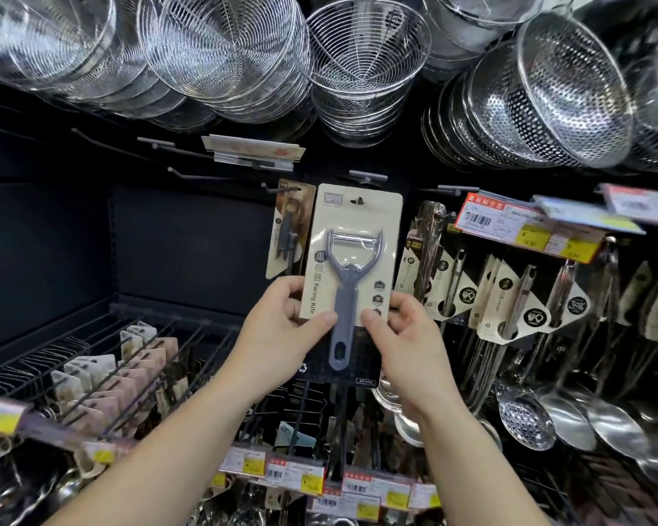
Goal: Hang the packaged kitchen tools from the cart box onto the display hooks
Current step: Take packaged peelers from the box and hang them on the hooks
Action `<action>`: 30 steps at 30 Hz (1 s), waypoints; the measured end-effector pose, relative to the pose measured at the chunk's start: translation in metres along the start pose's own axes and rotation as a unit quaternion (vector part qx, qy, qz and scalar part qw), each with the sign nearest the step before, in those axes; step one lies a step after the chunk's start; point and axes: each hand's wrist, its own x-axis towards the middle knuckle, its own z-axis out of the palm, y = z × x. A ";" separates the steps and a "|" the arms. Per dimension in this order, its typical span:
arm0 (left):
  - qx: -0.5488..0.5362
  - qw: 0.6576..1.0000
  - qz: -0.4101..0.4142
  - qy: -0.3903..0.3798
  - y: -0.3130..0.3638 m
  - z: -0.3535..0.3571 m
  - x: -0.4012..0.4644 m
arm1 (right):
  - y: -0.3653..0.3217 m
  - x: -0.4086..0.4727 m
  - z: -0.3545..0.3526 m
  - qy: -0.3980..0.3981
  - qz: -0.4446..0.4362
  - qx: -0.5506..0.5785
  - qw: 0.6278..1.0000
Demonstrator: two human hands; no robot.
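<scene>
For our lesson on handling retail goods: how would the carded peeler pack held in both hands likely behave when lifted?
The peeler pack probably feels light, being thin card with a slim plastic tool. Held only low down by both thumbs, the card stays flat, so likely fairly stiff. Its glossy blister may be slippery.

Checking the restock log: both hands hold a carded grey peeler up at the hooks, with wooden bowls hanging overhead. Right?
One slip: the head view shows metal wire strainers overhead, not wooden bowls. The left hand and right hand do hold the carded grey peeler up at the hooks.

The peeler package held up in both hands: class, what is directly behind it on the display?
Behind the peeler package, a brown hanging card shows at its left edge. Whether a hook sits directly behind is hidden.
</scene>
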 end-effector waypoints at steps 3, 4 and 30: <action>-0.004 1.000 -0.002 -0.005 0.003 0.000 0.002 | 0.000 0.003 0.000 -0.004 0.003 0.028 1.000; -0.005 1.000 -0.006 -0.004 0.003 0.000 0.003 | 0.001 0.004 0.000 -0.005 0.005 0.037 0.999; 0.171 0.985 0.003 0.020 -0.054 0.033 0.080 | 0.054 0.103 0.030 0.155 -0.039 -0.211 0.964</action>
